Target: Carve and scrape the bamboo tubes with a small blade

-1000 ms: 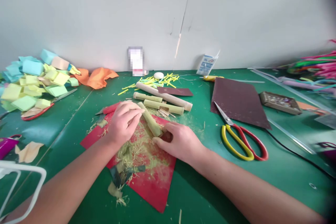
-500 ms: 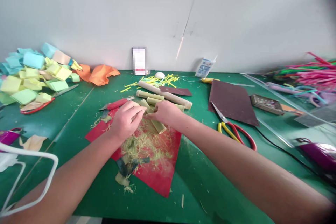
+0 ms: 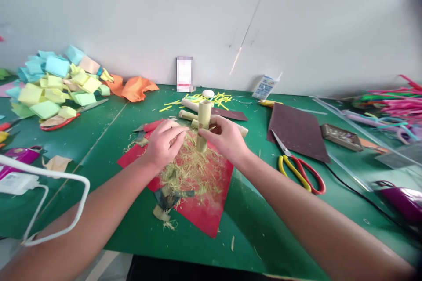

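Note:
My right hand (image 3: 227, 136) grips a short, pale bamboo tube (image 3: 205, 114) between thumb and fingers. The tube stands nearly upright, its open end facing up. Just left of it, my left hand (image 3: 167, 140) is closed in a pinch; anything between the fingertips is too small to make out. Beneath both hands lies a red sheet (image 3: 204, 217) strewn with fine bamboo shavings (image 3: 184, 171). Dark scraps of sandpaper (image 3: 165, 199) rest on its near left part. More bamboo tubes (image 3: 188, 115) lie behind the held one, partly hidden. A red-handled knife (image 3: 152, 125) is beyond my left hand.
Scissors (image 3: 301, 169) and a dark brown sheet (image 3: 296, 131) lie to the right, near a small box (image 3: 341, 137). Folded paper pieces (image 3: 56, 88) are heaped at left. A white cable (image 3: 84, 202) loops over my left forearm. A phone (image 3: 184, 74) leans on the wall.
My right hand has raised a bamboo tube from lying low to nearly upright. My left hand has come away from the tubes. The whole view has shifted slightly.

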Motion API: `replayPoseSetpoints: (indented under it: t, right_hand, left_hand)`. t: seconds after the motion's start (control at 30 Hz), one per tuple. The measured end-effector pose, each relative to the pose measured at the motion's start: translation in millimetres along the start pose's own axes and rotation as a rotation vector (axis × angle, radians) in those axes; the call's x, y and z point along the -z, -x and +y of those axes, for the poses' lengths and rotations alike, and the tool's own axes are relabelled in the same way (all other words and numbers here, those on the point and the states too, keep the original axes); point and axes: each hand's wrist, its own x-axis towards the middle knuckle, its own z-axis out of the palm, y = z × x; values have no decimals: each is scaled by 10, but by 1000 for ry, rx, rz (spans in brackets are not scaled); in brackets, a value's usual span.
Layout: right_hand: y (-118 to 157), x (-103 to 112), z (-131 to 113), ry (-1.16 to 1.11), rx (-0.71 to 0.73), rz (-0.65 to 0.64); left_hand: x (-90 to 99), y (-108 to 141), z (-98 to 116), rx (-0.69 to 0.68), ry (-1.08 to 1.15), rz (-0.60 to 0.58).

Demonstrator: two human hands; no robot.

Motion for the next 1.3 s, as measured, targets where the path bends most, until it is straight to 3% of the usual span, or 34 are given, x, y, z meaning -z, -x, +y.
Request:
replayPoseSetpoints:
  t: [0.27,0.4,0.57,0.97,1.03,1.13,1.23,1.3]
  right_hand:
    - [77,28,-122,-48,54,137]
    - [124,-88,-7,-28,76,40]
    - [119,-131,94,-17,58,46]
    - [158,-66,31,-41,9,39]
    - [137,-34,3,-145,-46,1]
    - [136,2,-12,-268,-198,-174]
    - [182,-20,29,-199,-306,-352]
    - [218,-68,67,-101,-304,-353]
  left_hand:
    - [-7,12,-30,52,1,-13]
    - [-8,6,-29,33,4,-30]
    - [-9,0,-25,10,-3,-27]
    - [-19,13,-30,-2,0,-45]
    - [-21,15,-29,2,8,-41]
    - [-27,20,-22,5,25,-40]
    - [-33,28,-11,15,28,-60]
    - [-35,30,-1,25,30,-72]
